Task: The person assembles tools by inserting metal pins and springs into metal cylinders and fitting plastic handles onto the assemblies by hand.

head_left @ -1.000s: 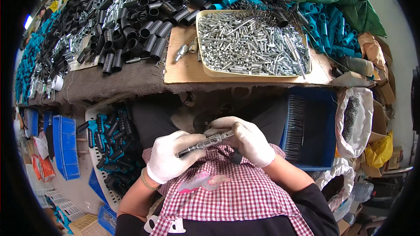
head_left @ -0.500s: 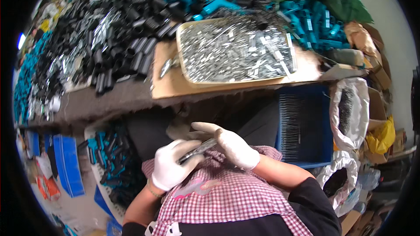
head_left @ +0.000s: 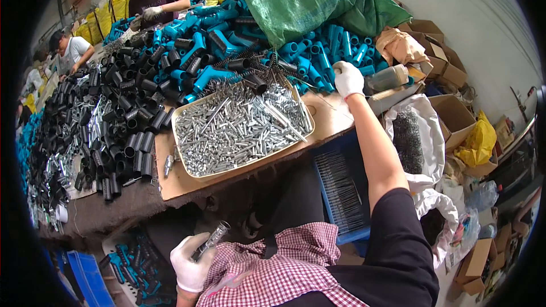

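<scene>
My left hand (head_left: 192, 264), in a white glove, is closed around a shiny metal tube-shaped part (head_left: 211, 240) low in front of my checked apron. A coil shows at its upper end. My right arm stretches far forward across the bench. At the near right edge of a pile of teal plastic tool housings, my gloved right hand (head_left: 348, 79) has its fingers curled against one teal housing (head_left: 325, 68); the fingertips are partly hidden. Between the hands stands a cream tray (head_left: 244, 166) heaped with small metal pins (head_left: 227, 131), on a cardboard sheet (head_left: 166, 185).
Black plastic sleeves (head_left: 136, 113) cover the bench's left side. A green sheet (head_left: 296, 0) lies over the teal pile. Below the bench on the right is a blue crate (head_left: 347, 237) of thin metal rods, beside white sacks (head_left: 435, 136). Two co-workers (head_left: 156, 3) sit across the bench.
My right hand has left the metal part and reached forward to the teal pile. My left hand still holds the part, lower and further left. The view has tilted up and turned.
</scene>
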Demonstrator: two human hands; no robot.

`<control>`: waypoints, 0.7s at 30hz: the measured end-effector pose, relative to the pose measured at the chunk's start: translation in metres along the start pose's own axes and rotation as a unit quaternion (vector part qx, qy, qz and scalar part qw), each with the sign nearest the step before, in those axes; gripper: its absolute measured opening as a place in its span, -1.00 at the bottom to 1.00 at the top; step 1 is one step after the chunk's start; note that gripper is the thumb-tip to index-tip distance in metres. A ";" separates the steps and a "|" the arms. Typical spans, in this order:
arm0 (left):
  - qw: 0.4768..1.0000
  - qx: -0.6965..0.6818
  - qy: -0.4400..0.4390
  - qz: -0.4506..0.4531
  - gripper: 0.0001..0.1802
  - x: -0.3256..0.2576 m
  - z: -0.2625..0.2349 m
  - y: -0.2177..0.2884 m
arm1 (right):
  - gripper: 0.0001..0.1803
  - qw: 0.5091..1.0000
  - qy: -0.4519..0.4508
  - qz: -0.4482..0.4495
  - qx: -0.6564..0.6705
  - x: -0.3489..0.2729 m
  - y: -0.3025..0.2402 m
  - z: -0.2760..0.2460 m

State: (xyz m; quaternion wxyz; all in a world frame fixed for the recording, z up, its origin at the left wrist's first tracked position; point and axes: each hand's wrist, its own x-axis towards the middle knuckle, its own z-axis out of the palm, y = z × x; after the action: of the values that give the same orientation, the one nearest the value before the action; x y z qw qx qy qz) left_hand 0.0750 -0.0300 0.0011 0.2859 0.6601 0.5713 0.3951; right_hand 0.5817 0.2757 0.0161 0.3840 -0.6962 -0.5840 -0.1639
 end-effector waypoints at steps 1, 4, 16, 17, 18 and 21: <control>1.000 0.001 -0.004 -0.006 -0.68 0.002 0.000 0.003 | -0.80 0.998 -0.026 0.026 -0.050 0.011 0.006 0.009; 1.000 0.019 0.006 0.006 -0.69 -0.002 -0.004 0.007 | -0.72 0.995 -0.046 0.072 -0.054 0.035 -0.008 0.036; 0.999 0.024 -0.040 0.010 -0.61 -0.007 -0.011 -0.004 | -0.43 0.991 -0.083 0.054 -0.091 0.089 -0.008 0.002; 0.998 0.022 -0.046 0.021 -0.61 -0.005 -0.011 -0.008 | -0.49 0.998 0.007 -0.010 -0.061 0.098 0.023 -0.002; 0.999 0.016 -0.047 0.022 -0.62 -0.005 -0.012 -0.009 | -0.52 0.999 0.002 -0.024 0.034 0.106 0.037 -0.018; 0.998 0.003 -0.048 0.029 -0.62 -0.001 -0.010 -0.014 | -0.57 0.966 -0.047 -0.007 0.255 0.082 0.018 -0.073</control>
State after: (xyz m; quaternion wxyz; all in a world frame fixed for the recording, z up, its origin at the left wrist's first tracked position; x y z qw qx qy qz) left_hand 0.0591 -0.0293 -0.0060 0.2995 0.6953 0.5388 0.3695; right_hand 0.6359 0.2790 0.1130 0.5197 -0.5782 -0.6287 0.0203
